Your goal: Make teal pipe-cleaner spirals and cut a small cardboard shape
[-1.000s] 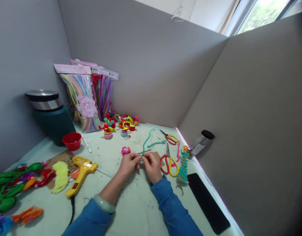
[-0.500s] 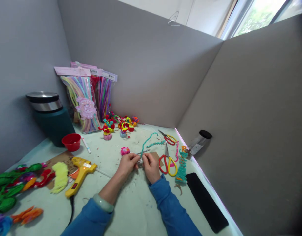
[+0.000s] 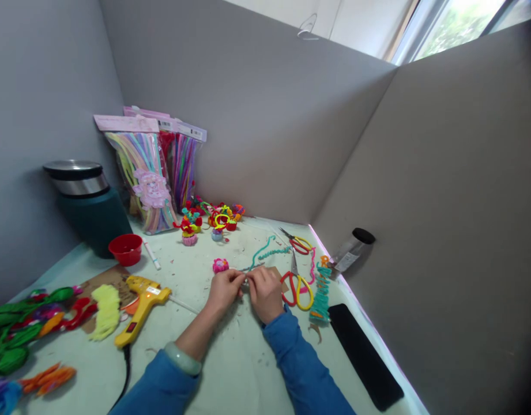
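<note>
My left hand [image 3: 224, 291] and my right hand [image 3: 265, 293] meet over the middle of the table, fingertips nearly touching. Both are closed in a pinch on the near end of a teal pipe cleaner [image 3: 259, 251]. Its free length curves away from the fingers across the table; the pinched end is mostly hidden. Just beyond my left hand sits a small pink flower-like piece [image 3: 221, 265]. A coiled teal pipe cleaner [image 3: 274, 252] lies behind my right hand. Scissors with red and yellow handles [image 3: 297, 288] rest to its right.
A yellow glue gun [image 3: 144, 308], red cup [image 3: 125, 249] and teal bottle [image 3: 90, 207] stand left. Bagged pipe cleaners [image 3: 146, 178] lean at the back. More scissors [image 3: 300, 245], a teal zigzag piece [image 3: 320, 294] and a black strip [image 3: 364, 357] lie right.
The fingers of my right hand have shifted slightly left and curled more over the pinch. The teal pipe cleaner's free length has tipped lower and nearer the table. My left hand has barely moved.
</note>
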A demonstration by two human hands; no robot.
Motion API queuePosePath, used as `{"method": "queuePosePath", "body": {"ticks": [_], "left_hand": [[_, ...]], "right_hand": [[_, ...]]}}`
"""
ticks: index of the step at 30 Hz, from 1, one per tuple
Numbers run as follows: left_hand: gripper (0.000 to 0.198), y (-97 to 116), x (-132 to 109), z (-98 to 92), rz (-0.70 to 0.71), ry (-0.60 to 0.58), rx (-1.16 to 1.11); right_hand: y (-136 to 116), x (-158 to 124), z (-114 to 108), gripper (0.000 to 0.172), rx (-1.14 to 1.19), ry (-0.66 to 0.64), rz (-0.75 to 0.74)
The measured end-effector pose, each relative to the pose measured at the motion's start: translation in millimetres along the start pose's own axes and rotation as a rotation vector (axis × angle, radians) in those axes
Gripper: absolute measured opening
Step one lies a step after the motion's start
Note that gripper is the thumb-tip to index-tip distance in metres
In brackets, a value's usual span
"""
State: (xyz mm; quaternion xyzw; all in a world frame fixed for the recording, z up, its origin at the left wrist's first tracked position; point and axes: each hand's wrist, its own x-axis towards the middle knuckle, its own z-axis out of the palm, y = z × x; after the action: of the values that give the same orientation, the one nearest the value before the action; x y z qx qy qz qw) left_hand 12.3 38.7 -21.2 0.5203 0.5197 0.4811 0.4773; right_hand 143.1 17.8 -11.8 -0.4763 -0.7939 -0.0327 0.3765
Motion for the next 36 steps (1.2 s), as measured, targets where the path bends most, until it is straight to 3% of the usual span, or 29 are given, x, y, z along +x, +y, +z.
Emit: {"method": "queuePosePath", "body": {"ticks": [4,13,17,24,30,36], "left_hand": [[0.019,0.0,-1.8,1.5,0.039,0.014,0.067],[0.026,9.4,-3.4,1.7,-0.115,-0.073,-0.215],[0.029,15.0,-5.0,0.5,-0.133,-0.091,-0.246],[0.029,15.5,-5.5,0.8,-0.143,-0.071,-0.270],[0.027,11.6,-3.6,1.0,-0.102,-0.076,-0.231],[0.024,-1.7,1.2,2.4,0.015,-0.076,-0.107]], "right_hand": [[-2.4,-1.2,5.9,0.014,-0.099,-0.008,0.032],[8.3,-4.7,7.5,0.012,0.044,0.202,0.290],[14.3,-7.7,6.5,0.012,0.092,0.238,0.376],[14.4,-7.6,8.4,0.022,0.116,0.176,0.322],[5.2,-2.6,3.0,0.019,0.287,0.159,0.165],[4.0,-5.2,6.3,0.013,0.259,0.101,0.159]]}}
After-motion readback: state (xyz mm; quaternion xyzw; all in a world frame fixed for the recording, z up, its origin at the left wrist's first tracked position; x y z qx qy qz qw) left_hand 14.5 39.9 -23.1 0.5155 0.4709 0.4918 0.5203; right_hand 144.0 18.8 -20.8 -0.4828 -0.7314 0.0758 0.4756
